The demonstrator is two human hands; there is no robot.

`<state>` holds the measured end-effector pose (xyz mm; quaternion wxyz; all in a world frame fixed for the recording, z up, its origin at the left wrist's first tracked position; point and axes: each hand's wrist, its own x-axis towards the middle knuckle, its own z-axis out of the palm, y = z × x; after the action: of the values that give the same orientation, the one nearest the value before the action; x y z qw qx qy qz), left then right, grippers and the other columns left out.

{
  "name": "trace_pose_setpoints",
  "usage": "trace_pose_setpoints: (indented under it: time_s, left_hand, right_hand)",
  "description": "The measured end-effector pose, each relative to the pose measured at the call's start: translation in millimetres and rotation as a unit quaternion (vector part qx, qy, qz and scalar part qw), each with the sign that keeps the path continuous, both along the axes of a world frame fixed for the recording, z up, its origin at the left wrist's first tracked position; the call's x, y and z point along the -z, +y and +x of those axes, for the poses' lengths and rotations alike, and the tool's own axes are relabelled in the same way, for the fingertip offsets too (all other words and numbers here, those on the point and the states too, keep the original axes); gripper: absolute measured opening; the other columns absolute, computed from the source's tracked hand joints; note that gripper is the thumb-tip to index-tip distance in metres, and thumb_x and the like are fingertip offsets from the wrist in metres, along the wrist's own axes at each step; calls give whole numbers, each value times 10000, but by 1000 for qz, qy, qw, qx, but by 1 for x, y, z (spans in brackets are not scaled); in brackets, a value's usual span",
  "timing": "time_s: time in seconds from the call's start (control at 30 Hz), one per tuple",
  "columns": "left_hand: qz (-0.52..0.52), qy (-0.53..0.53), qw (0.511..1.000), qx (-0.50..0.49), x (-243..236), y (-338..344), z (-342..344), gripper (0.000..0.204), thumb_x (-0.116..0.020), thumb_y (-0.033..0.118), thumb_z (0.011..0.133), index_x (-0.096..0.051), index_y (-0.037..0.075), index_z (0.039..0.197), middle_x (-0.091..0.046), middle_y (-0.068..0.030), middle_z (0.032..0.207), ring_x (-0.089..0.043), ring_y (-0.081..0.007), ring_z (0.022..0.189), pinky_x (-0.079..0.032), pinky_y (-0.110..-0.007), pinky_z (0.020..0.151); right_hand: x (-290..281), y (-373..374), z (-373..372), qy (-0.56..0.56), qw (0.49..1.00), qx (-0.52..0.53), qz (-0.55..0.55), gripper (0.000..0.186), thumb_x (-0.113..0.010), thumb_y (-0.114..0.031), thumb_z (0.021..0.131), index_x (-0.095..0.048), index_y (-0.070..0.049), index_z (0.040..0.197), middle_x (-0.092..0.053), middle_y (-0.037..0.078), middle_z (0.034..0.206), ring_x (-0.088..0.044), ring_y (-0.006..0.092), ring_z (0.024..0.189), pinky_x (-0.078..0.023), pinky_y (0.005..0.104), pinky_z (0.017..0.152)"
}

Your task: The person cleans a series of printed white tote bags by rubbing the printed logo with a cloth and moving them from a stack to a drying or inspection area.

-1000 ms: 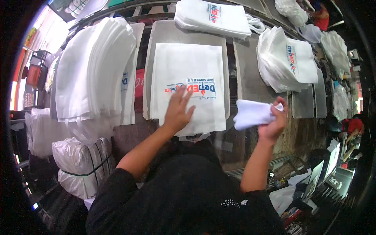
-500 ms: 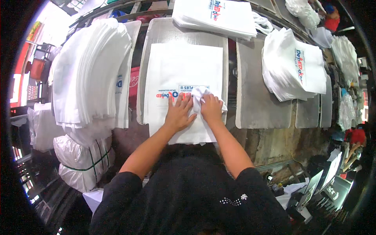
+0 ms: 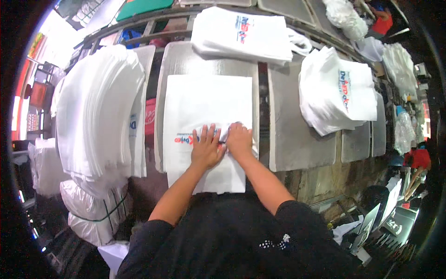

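Observation:
A flat white bag [image 3: 209,97] with red and blue print lies on a grey board [image 3: 209,60] in front of me, its lower end hanging past the board's near edge. My left hand [image 3: 207,149] rests on the printed part, fingers spread and open. Close beside it my right hand [image 3: 239,141] is closed and pressed down on the bag. A crumpled white cloth, plainer half a second ago, is bunched under its curled fingers and now mostly hidden. Both hands cover part of the print.
A tall fanned stack of white bags [image 3: 95,111] stands at the left. More printed bags lie in a pile [image 3: 241,35] beyond the board and another [image 3: 337,93] at the right. A tied white bundle [image 3: 95,209] sits lower left. A person in red [image 3: 382,23] is at far right.
My view has shifted, so the bench sits lower in it. The right hand has closed more over the cloth and moved up the bag slightly; the left hand stays flat on the print.

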<state>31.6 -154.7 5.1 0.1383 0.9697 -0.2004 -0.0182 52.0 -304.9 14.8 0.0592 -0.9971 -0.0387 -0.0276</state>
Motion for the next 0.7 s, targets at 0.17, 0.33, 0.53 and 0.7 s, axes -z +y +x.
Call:
trace_pose_setpoints:
  time_s: [0.17,0.33,0.53,0.7]
  left_hand:
    - [28,17,999,7,-9,3,1,742,-505,516,862,-323,137,1473,-211,-134,1561,-168,-354,1441,-106,-654,1104]
    - [-32,-19,999,21,-7,3,2,794,-612,431,795,-318,139,1473,-214,-151,1557,-183,-389,1430,-106,-668,1096]
    - [-14,22,999,24,-9,7,3,851,-613,484,789,-273,156,1496,-197,-139,1567,-152,-372,1443,-101,-662,1099]
    - [-37,-1,999,24,-3,7,2,849,-601,471,812,-247,125,1502,-185,-121,1575,-136,-366,1448,-108,-647,1108]
  right_hand:
    - [-9,3,-43,84,996,-32,5,145,-497,-171,868,-571,-67,935,-636,112,885,-635,281,818,-434,461,747]
    - [-12,-2,2,57,998,5,9,149,-514,-176,854,-577,-62,928,-646,131,904,-646,290,848,-447,469,721]
    - [-14,-2,-40,151,988,-8,22,271,-554,-250,858,-581,-48,1037,-639,151,1021,-633,315,968,-475,474,808]
    - [-32,5,8,213,974,78,16,317,-568,-312,867,-590,-53,1048,-640,150,1041,-627,331,1006,-471,485,846]
